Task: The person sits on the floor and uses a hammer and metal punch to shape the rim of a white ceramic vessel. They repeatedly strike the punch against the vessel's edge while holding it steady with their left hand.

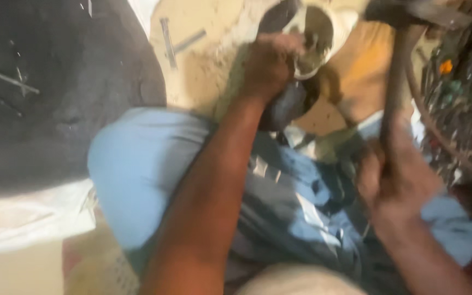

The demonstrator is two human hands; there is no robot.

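**Little free room around the 2 hands**

The left hand (269, 65) grips a round metal part (315, 33), so that place is closed. The right hand (397, 180) holds a hammer (397, 82), and its handle bars the way between them. A heap of tangled metal scrap (460, 82) blocks the right side. Bare sandy ground (203, 60) left of the part is open. The dark mat (55, 82) lies flat.

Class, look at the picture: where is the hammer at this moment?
In the head view the hammer is at the upper right, its handle gripped in the right hand and its head raised near the top edge, right of the left hand.
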